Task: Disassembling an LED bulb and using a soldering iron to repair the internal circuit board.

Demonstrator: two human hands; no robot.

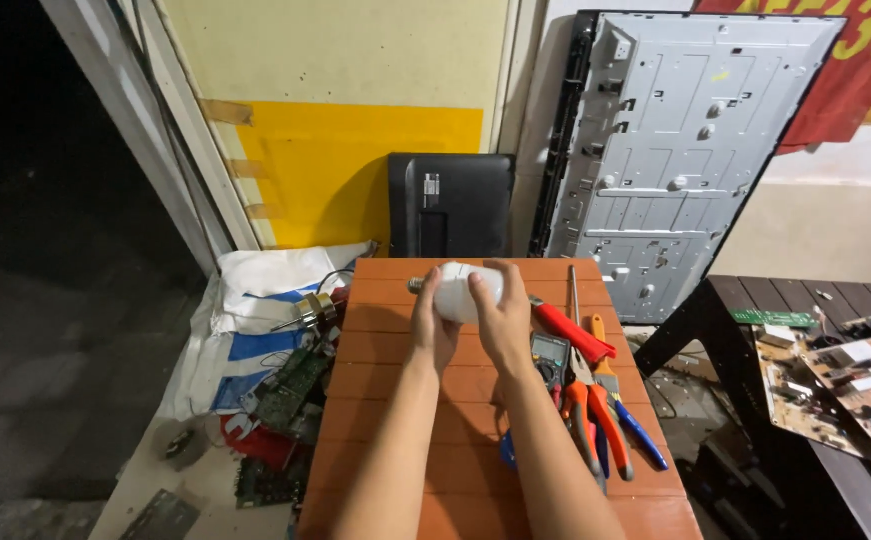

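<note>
White LED bulb (460,291), lying sideways, metal base pointing left, held above orange table

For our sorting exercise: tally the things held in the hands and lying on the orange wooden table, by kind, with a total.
White plastic light bulb, held: 1
Handled tools, red, orange or blue: about 5
Grey handheld multimeter: 1
Total: about 7

Orange slatted table (395,400) here, kinda small. Right side's got red-handled pliers (595,410), a couple of screwdrivers (570,330) and a multimeter (549,355) lying on it.
</note>
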